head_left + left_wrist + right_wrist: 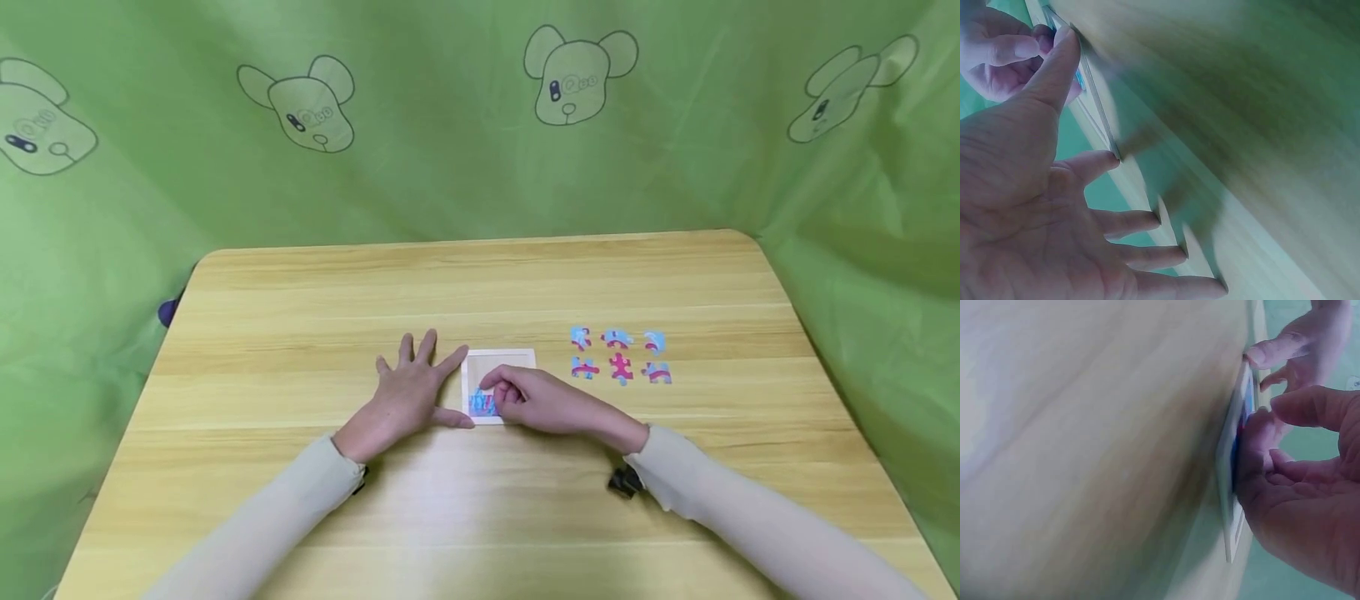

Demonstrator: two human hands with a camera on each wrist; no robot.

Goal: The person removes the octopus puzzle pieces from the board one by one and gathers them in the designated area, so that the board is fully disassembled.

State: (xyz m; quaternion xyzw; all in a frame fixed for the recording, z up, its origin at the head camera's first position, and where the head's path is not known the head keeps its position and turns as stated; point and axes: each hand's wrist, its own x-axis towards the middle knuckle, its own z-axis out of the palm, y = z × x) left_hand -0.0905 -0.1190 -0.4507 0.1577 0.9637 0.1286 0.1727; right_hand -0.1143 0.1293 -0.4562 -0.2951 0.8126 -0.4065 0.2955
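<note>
A small white-rimmed puzzle tray [510, 354] lies on the table. Pink and blue puzzle pieces [482, 403] show in its near left part. My left hand [405, 398] spreads flat at the tray's left side, its thumb at the near left corner and its index fingertip at the far left corner. Over the tray's near right part is my right hand [536, 400], fingers curled, the thumb side down at the pieces. The right wrist view shows this hand [1310, 475] touching the tray [1227, 487] from above; no piece shows between its fingers, and the contact is partly hidden.
Several loose pink and blue puzzle pieces [621, 367] lie in two rows right of the tray. They rest on a light wooden table [375, 292] with rounded far corners. A green curtain [450, 183] with printed bear heads hangs behind and at both sides.
</note>
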